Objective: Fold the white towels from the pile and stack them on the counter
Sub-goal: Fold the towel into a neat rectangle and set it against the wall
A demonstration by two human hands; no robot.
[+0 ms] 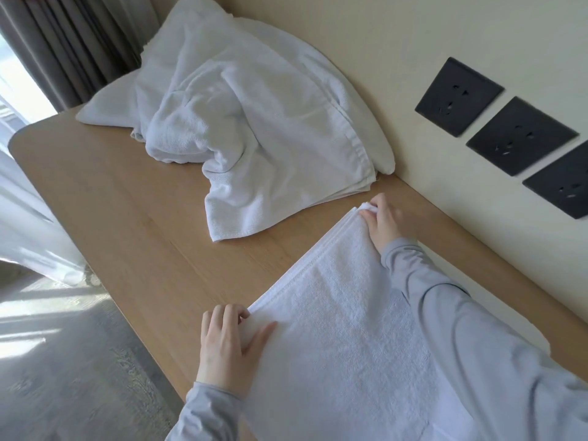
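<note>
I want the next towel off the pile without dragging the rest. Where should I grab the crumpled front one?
Once the left hand and right hand release the folded towel, grip the crumpled towel by its hemmed corner resting on the counter, from the side away from the wall. That corner juts clear of the heap, so a pinch there should catch one layer.

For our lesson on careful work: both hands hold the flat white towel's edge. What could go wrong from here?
The left hand and right hand grip only two corners of the flat white terry towel; its layers might slip out of line. The crumpled pile of white towels lies close by on the pale wooden counter; a fold might snag its loose corner.
</note>
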